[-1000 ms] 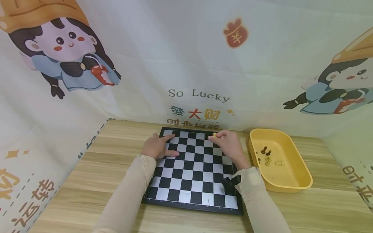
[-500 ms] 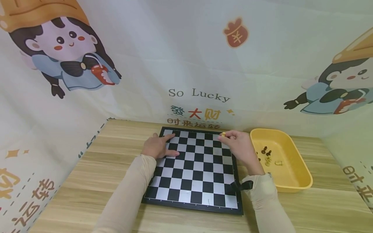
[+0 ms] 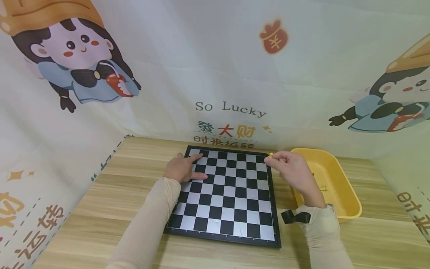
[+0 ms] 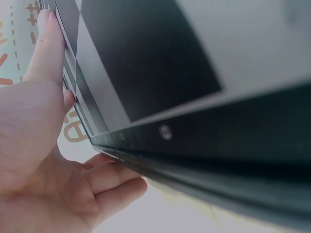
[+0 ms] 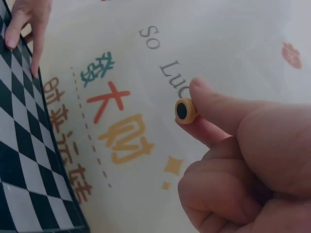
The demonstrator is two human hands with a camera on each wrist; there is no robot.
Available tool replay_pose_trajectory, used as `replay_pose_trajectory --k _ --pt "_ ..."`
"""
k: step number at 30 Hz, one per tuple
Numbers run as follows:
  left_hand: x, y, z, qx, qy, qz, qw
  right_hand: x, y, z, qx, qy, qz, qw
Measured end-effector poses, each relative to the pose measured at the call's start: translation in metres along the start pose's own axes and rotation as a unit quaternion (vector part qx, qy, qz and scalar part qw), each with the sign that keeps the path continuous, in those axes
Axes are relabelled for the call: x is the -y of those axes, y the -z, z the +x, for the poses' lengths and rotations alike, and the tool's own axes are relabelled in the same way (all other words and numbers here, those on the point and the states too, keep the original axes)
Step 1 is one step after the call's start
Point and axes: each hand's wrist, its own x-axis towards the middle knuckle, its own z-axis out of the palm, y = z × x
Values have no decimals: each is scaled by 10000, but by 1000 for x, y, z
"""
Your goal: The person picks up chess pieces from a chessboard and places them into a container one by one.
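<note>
My right hand (image 3: pixel 299 175) pinches a small gold chess piece (image 5: pixel 186 111) between thumb and index finger, near the far right corner of the board. Its round base, with a dark disc in it, faces the right wrist camera. My left hand (image 3: pixel 180 168) rests at the left edge of the black-and-white chessboard (image 3: pixel 223 190), thumb and index finger stretched out over the squares. In the left wrist view, the other fingers (image 4: pixel 119 187) lie along the outside of the board's dark rim. No pieces stand on the visible squares.
A yellow plastic tub (image 3: pixel 347 186) stands right of the board. A gold piece (image 3: pixel 323 188) lies inside; my right hand and wrist hide part of the tub. Behind the wooden table (image 3: pixel 134 160) hangs a white printed cloth (image 3: pixel 174 74).
My right hand has moved right with the gold chess piece, from over the board's far edge to its far right corner, and now covers part of the tub. My left hand stays put.
</note>
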Motion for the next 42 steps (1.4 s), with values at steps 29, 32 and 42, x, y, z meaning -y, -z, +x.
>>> replay_pose_trajectory --k 29,32,42 --pt "0 -2 2 -4 -29 88 10000 -31 63 -27 -613 173 -411 9971" --pt "0 -2 3 31 -15 114 9999 -37 71 -29 -691 143 -490 9963" --pt "-1 -3 4 113 30 85 9999 -57 96 -41 -622 -434 -531 9957"
